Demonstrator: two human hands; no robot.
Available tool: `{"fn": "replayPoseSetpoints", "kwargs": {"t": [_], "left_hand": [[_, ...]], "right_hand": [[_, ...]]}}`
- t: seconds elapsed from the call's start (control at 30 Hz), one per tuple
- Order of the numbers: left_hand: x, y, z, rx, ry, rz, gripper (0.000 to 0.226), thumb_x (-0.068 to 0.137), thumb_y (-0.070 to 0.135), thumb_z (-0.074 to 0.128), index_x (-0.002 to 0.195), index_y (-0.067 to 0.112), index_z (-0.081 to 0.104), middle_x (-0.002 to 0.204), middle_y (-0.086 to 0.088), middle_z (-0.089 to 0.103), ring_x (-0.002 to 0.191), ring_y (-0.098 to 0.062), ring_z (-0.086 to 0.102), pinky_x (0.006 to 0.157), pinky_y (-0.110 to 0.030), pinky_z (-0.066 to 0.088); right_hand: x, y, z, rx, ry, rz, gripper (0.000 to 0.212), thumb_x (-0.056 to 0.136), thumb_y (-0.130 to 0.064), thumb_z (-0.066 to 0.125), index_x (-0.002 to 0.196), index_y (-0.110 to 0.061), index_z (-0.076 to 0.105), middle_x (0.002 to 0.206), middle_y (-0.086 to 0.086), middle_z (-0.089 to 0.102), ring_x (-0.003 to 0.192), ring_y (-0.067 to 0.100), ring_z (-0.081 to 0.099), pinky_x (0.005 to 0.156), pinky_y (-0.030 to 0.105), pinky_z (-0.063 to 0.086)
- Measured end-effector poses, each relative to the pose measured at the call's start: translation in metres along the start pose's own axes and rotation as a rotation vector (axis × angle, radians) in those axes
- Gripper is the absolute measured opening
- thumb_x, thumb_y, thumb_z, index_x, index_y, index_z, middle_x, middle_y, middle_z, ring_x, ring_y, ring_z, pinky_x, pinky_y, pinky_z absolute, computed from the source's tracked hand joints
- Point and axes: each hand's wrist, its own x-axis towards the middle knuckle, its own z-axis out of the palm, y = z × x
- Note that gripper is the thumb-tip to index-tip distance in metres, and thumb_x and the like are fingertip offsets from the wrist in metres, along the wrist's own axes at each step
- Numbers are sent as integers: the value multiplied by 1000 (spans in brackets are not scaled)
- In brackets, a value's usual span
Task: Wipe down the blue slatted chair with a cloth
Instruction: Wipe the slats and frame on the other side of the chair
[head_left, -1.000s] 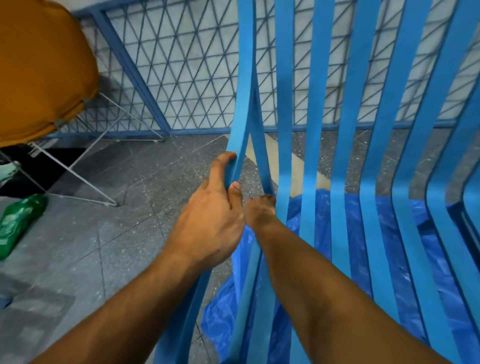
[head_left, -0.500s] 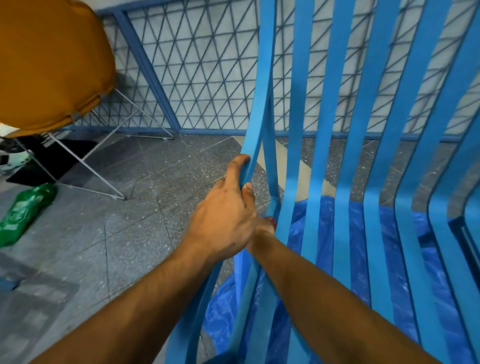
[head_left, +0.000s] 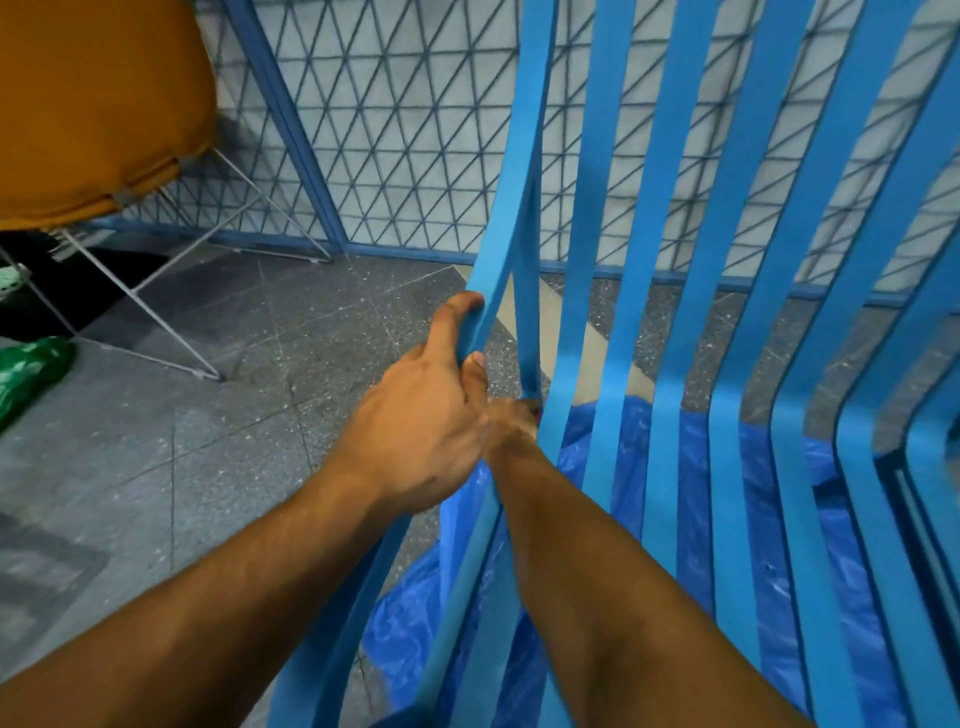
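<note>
We are gripping the outermost left slat of the blue slatted chair (head_left: 608, 291) with our left hand (head_left: 421, 431), thumb and fingers wrapped round its edge. Our right hand (head_left: 511, 423) is reaching through the gap just beside it, low near the seat bend; a bit of red is peeking out there (probably the cloth, too hidden to confirm), so we cannot tell how that hand is closed. The chair is filling the right of the view, over a blue plastic sheet (head_left: 691, 519). Slats are looking stiff, thin and smooth, likely slippery when damp; the outer slat is the best hold. Gaps between slats are narrow and the edges hard. Open floor (head_left: 208, 415) is lying to the left, the orange chair (head_left: 88, 104) well apart.
</note>
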Motion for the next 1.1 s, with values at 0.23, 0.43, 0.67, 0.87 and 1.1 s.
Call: {"fn": "replayPoseSetpoints", "kwargs": {"t": [0.23, 0.43, 0.67, 0.87, 1.1], "left_hand": [[2, 8, 1, 1, -8, -39, 53, 101, 44, 36, 148, 49, 13, 99, -5, 61, 77, -22, 61, 70, -42, 53], [0, 12, -6, 63, -18, -33, 50, 107, 35, 31, 153, 37, 15, 103, -10, 64, 82, -28, 63, 77, -42, 51], [-2, 16, -8, 55, -49, -65, 51, 107, 34, 30, 155, 35, 13, 96, -9, 63, 73, -22, 61, 75, -45, 53], [-5, 18, -8, 80, -37, -53, 51, 107, 33, 28, 156, 33, 13, 94, -4, 59, 69, -15, 57, 71, -38, 44], [-6, 18, -7, 96, -22, -64, 52, 107, 35, 29, 157, 34, 12, 95, -3, 56, 69, -14, 54, 74, -40, 47]], "right_hand": [[-20, -8, 6, -75, 5, -35, 46, 103, -19, 45, 148, -14, 42, 150, 8, 47, 135, 36, 46, 102, 54, 42], [-89, -31, 26, 40, -30, -213, 38, 101, -8, 43, 138, -7, 53, 147, 13, 50, 136, 32, 46, 105, 49, 44], [-172, -46, 28, 207, -62, -254, 33, 97, -3, 47, 126, -3, 60, 130, 18, 62, 124, 36, 57, 103, 44, 48], [-223, -63, 45, 203, -68, -294, 36, 95, -8, 53, 131, -6, 57, 136, 12, 58, 129, 29, 54, 102, 41, 46], [-235, -64, 34, 344, -134, -253, 35, 82, -9, 69, 117, -5, 67, 126, 15, 66, 120, 31, 63, 89, 36, 53]]}}
